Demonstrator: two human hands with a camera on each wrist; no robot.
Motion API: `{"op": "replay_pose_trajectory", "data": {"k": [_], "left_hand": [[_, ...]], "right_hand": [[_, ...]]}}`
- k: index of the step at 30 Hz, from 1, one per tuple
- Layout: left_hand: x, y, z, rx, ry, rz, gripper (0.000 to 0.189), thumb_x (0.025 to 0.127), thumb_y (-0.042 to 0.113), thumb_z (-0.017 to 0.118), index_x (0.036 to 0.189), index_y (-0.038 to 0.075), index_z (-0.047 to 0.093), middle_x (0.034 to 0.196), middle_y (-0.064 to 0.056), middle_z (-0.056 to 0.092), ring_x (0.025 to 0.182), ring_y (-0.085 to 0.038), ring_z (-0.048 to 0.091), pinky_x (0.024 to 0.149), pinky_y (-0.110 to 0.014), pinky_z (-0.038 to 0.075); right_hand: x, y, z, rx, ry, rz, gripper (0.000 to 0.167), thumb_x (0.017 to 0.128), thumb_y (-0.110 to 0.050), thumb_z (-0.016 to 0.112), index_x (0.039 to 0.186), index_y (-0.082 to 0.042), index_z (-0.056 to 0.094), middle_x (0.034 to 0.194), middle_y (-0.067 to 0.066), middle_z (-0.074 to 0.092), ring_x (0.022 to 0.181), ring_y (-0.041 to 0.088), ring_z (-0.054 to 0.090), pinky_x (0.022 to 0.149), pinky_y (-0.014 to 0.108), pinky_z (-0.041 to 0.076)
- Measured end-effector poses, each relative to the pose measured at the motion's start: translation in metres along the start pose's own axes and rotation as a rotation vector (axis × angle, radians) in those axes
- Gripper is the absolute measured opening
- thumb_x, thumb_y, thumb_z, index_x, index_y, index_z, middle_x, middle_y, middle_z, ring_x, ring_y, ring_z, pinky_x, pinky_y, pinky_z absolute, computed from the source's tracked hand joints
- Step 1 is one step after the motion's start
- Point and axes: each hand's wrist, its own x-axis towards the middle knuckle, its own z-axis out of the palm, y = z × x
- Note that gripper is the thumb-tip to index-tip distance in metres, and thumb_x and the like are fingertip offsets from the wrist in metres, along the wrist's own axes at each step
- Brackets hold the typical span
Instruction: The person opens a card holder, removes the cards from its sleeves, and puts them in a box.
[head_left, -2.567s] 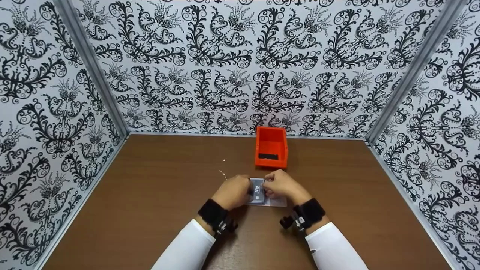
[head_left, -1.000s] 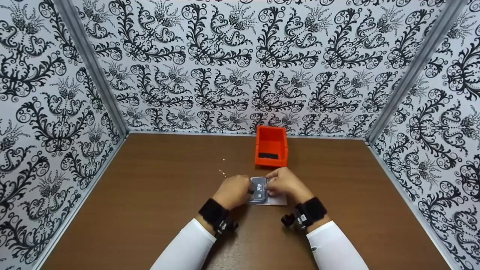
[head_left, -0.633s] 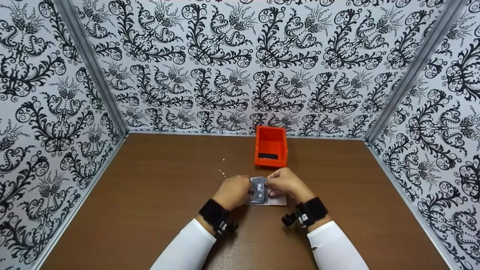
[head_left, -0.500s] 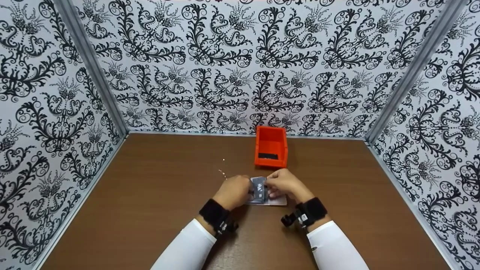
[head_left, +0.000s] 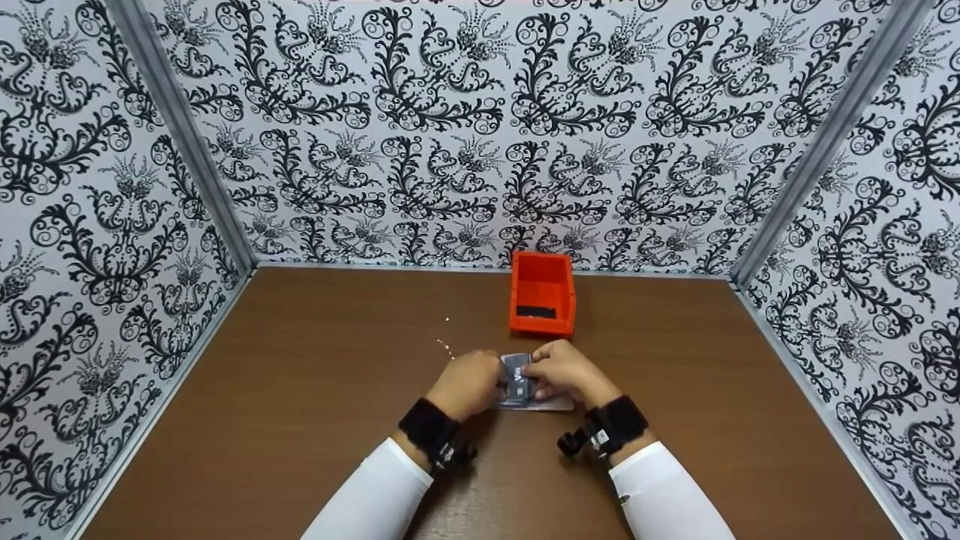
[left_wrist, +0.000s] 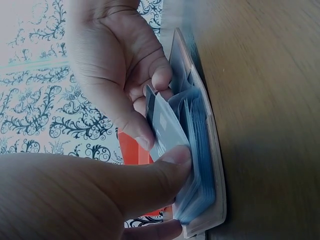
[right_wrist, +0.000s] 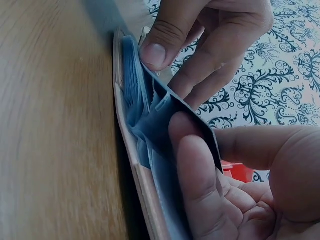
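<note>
An opened card holder (head_left: 553, 404) with a stack of clear bluish sleeves (left_wrist: 204, 150) lies on the table. Over the sleeves is a grey card (head_left: 516, 363) with white "Vip" lettering, its right edge lifted off the stack. My left hand (head_left: 465, 382) grips the card holder from its left side, the thumb pressing on the card and sleeves. My right hand (head_left: 566, 371) pinches the card's right edge, thumb on its face and fingers beneath, as the right wrist view shows. Behind the lifted card, a sleeve pocket (right_wrist: 157, 122) gapes. The left hand's fingertips are hidden in the head view.
Just beyond the hands, an orange bin (head_left: 541, 325) stands on the brown table (head_left: 337, 360), with a flat black item (head_left: 537, 312) inside. Tiny pale bits (head_left: 445, 346) lie left of it. Patterned walls (head_left: 450, 187) enclose the back and both sides.
My right hand has shifted slightly left, its thumb now farther over the card's face and covering some of the lettering. The left hand and card holder have stayed put.
</note>
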Motion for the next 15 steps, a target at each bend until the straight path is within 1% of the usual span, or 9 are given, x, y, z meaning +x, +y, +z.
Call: {"op": "replay_pose_trajectory", "data": {"k": [5,7,11,15], "left_hand": [[-0.001,0.001,-0.001,-0.006,0.008,-0.002,0.012,0.083,0.019,0.094,0.085,0.012,0.084,0.090,-0.006,0.077,0.078,-0.029,0.076,0.071,-0.047,0.064],[-0.001,0.001,-0.001,-0.003,0.015,-0.006,0.013,0.084,0.017,0.093,0.084,0.010,0.082,0.090,-0.006,0.076,0.078,-0.030,0.076,0.071,-0.048,0.064],[-0.002,0.001,-0.001,0.003,0.025,-0.023,0.016,0.083,0.014,0.091,0.081,0.011,0.075,0.088,-0.006,0.075,0.078,-0.031,0.077,0.071,-0.049,0.064],[-0.003,0.001,-0.002,0.002,0.021,-0.028,0.018,0.081,0.015,0.091,0.079,0.012,0.074,0.089,-0.006,0.075,0.078,-0.032,0.076,0.072,-0.050,0.064]], "right_hand": [[-0.001,-0.001,-0.001,0.014,0.010,0.013,0.007,0.102,-0.007,0.079,0.097,-0.005,0.074,0.083,0.004,0.068,0.059,0.010,0.063,0.054,0.023,0.059],[-0.001,-0.001,-0.002,0.020,0.012,0.010,0.010,0.101,-0.006,0.078,0.093,-0.006,0.072,0.084,0.004,0.067,0.064,0.012,0.064,0.056,0.023,0.059],[-0.003,-0.003,-0.007,0.017,0.024,-0.017,0.021,0.096,-0.004,0.078,0.080,-0.010,0.066,0.086,0.003,0.067,0.071,0.014,0.067,0.058,0.024,0.060],[-0.006,-0.005,-0.014,-0.042,0.061,-0.037,0.026,0.094,-0.003,0.080,0.074,-0.012,0.065,0.084,0.002,0.067,0.074,0.014,0.067,0.060,0.025,0.061]]}}
